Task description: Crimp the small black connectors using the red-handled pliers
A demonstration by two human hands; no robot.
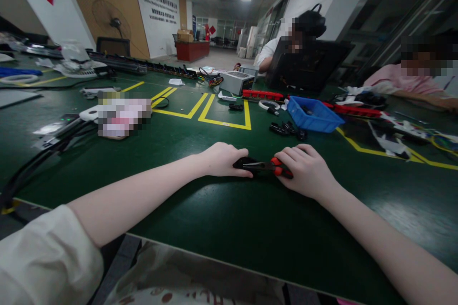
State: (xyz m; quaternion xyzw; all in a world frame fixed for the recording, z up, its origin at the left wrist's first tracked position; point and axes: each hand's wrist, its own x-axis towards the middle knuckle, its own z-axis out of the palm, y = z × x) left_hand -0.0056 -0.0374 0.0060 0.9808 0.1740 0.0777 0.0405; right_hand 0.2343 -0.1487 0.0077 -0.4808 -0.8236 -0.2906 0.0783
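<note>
My right hand [304, 169] is closed around the red and black handles of a pair of pliers [265, 166]. The jaws point left and touch a small black part [242, 164]. That part is pinched between the thumb and fingers of my left hand [227, 159]; its exact kind cannot be made out. Both hands are low over the green table [229, 214], and the two meet at the pliers' jaws. The palm side of each hand is hidden.
A blue bin [315, 116] stands beyond my right hand, with several small black parts [286, 128] beside it. A phone-like object [125, 118] and cables lie left. Behind are a metal power supply [236, 82] and a black panel [309, 64]. Two people sit across the table.
</note>
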